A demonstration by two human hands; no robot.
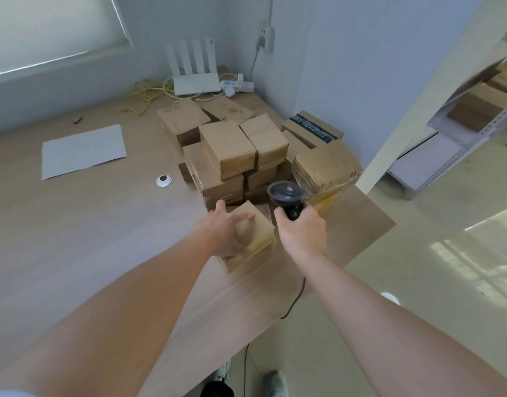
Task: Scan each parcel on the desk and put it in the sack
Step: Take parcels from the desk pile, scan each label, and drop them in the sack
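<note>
**Near parcel under the left hand, scanner held just to its right**

The parcel point(253, 234) in play is a small brown cardboard box at the near edge of the stack, sitting on another box close to the desk's near right corner. Its top face tilts a little toward the viewer, and its longer side seems to run from near left to far right, though the wide lens makes that uncertain. The left hand point(228, 229) lies directly on it, thumb on the far left edge and fingers curled over the top and near side, gripping the box. The left forearm reaches in from the near left, low over the desk point(89, 224).

Just to the right of the parcel, the right hand point(302, 232) is wrapped around the handle of a black scanner point(286, 196), whose head points away toward the pile of parcels point(235, 150) beyond. The scanner's window does not face the gripped box, so my judgement is that either the box or the scanner must turn before a read. A cord point(296, 296) hangs from the scanner off the desk edge.

No sack is in view, so where the parcel must go cannot be told.
</note>
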